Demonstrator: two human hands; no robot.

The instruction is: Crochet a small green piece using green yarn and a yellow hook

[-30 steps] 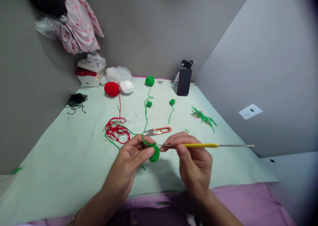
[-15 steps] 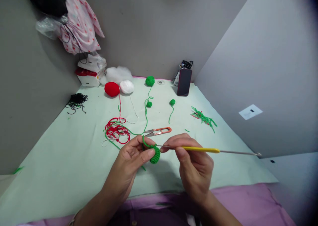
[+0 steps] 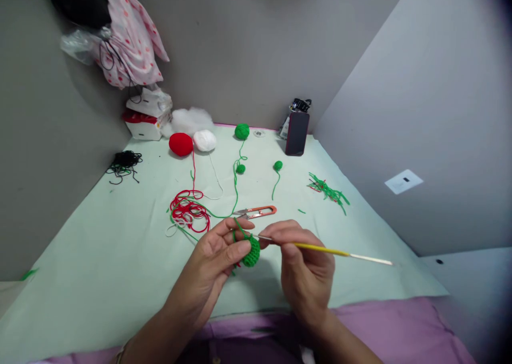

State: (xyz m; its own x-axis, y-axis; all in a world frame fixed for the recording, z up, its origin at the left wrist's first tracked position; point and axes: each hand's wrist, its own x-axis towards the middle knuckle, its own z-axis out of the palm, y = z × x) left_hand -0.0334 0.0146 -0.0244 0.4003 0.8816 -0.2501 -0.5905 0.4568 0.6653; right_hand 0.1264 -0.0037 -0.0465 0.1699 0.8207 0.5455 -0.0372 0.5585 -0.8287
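My left hand (image 3: 218, 254) pinches a small green crocheted piece (image 3: 252, 253) between thumb and fingers, with green yarn looped over the index finger. My right hand (image 3: 306, 270) grips a crochet hook with a yellow handle (image 3: 320, 248); its metal tip meets the green piece and its long end points right. The green yarn strand (image 3: 235, 185) runs back across the table to a green yarn ball (image 3: 241, 131).
Orange-handled thread snips (image 3: 256, 212) lie just beyond my hands. A tangle of red yarn (image 3: 188, 212), red (image 3: 181, 144) and white (image 3: 204, 140) yarn balls, two small green pieces (image 3: 277, 165), green scraps (image 3: 328, 189), black yarn (image 3: 124, 161) and a dark phone (image 3: 296, 133) sit on the pale green mat.
The hook's far end has dropped lower and swung toward me, and my right hand has shifted slightly left and down. My left hand keeps its hold on the green piece.
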